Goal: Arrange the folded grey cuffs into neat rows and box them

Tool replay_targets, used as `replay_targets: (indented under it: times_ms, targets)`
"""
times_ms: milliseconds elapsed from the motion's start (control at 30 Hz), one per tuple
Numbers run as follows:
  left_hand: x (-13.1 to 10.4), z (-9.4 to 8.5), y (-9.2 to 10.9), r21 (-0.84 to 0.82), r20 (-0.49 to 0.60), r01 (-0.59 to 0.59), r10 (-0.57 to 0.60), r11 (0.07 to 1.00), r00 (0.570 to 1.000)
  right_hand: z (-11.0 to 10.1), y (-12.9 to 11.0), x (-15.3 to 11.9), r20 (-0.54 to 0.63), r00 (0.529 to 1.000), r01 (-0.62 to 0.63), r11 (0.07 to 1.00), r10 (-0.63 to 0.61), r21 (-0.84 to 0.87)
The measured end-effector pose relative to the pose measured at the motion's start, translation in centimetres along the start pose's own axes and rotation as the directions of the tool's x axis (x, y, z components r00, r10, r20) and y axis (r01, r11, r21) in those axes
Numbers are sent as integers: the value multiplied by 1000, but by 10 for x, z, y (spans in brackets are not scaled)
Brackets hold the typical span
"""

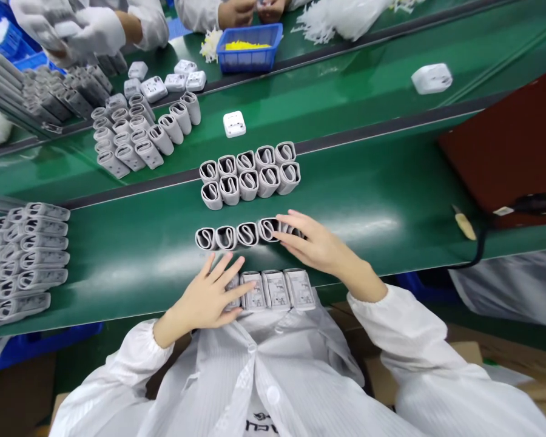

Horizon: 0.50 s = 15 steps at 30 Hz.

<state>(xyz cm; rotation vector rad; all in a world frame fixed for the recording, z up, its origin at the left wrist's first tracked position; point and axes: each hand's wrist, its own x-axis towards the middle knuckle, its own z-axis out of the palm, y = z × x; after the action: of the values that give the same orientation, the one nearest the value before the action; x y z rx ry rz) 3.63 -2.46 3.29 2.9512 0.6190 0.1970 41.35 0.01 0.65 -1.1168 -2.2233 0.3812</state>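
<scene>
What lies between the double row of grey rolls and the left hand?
In the head view, a single row of grey rolls lies there; the right hand partly covers one end.

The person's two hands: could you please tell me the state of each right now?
Left hand: open, fingers spread at the near row of grey pieces.
Right hand: fingers at the next row's right end; whether it grips cannot be told.
</scene>
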Motion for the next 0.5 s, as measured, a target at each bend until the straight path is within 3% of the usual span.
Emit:
replay_targets:
  times_ms: [67, 200, 300, 500]
  targets:
    - [-2, 0, -2, -1, 4, 17, -17, 1000, 1000, -5, 4, 0, 11, 999, 42, 999, -42, -13]
    - [0, 1, -2, -1, -5, 35, -35, 999, 999, -21, -2, 4, 31, 991, 123, 985, -127, 122]
    - [3, 2, 0, -8, -1, 64, -64, 998, 998, -25, -8, 6, 52, 998, 29, 990, -37, 140]
    - [2, 1, -4, -14, 9, 58, -58, 998, 998, -3, -7, 5, 16, 998, -64, 996, 65, -57]
